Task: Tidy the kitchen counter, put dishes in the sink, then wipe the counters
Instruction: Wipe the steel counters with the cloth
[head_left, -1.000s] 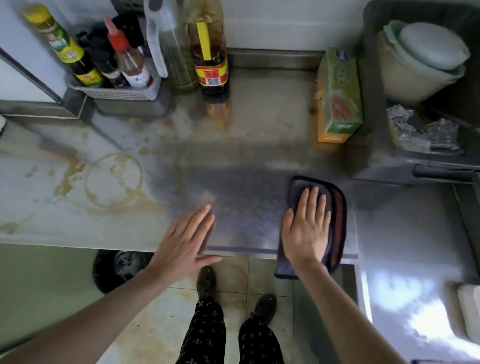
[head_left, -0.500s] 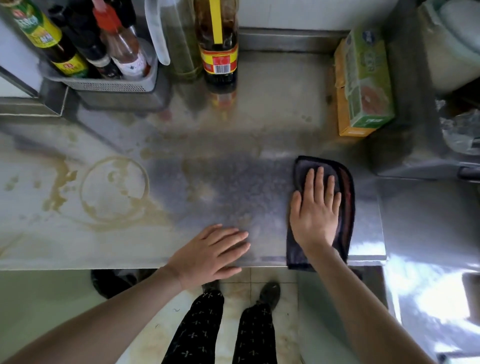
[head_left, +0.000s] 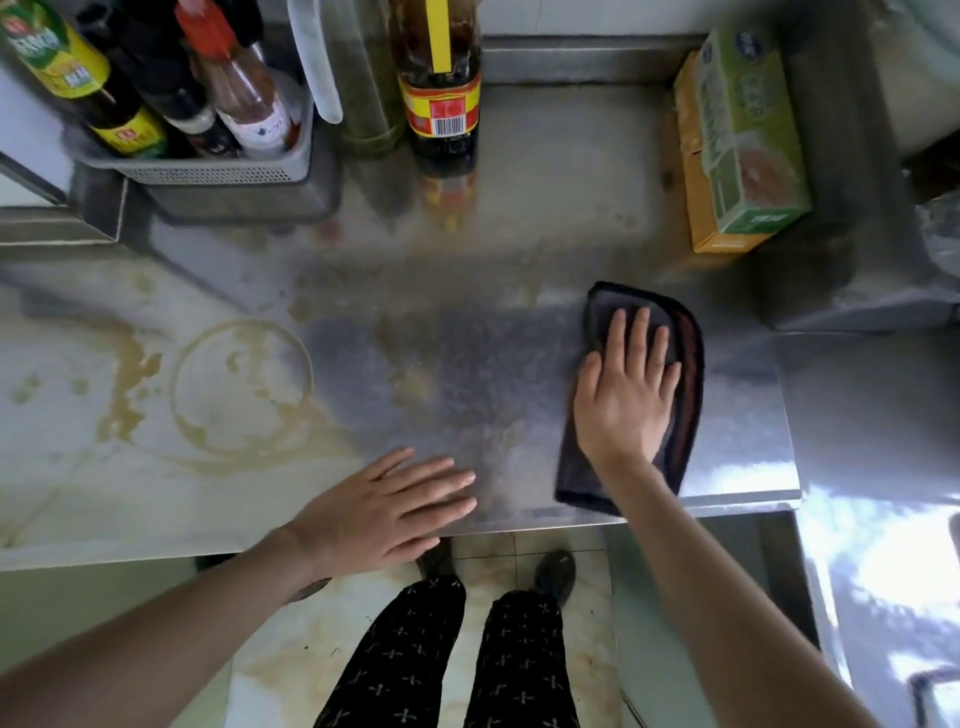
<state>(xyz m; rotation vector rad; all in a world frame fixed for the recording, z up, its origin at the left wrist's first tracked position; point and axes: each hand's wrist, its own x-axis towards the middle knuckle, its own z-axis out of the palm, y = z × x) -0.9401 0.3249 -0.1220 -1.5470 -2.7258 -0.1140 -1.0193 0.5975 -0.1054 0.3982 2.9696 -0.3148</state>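
A dark folded cloth lies on the steel counter near its front right corner. My right hand presses flat on the cloth with straight fingers. My left hand rests flat on the counter's front edge, fingers straight and pointing right, holding nothing. Brown ring-shaped stains and smears mark the counter to the left. The patch between the stains and the cloth looks darker and wet.
A grey basket of sauce bottles stands at the back left. A tall bottle with a red and yellow label is at the back centre. A green and orange box stands back right beside a steel unit.
The view has moved closer to the counter. My right hand and the cloth have slid a little farther from the front edge. My left hand has settled flat on the edge, fingers turned right.
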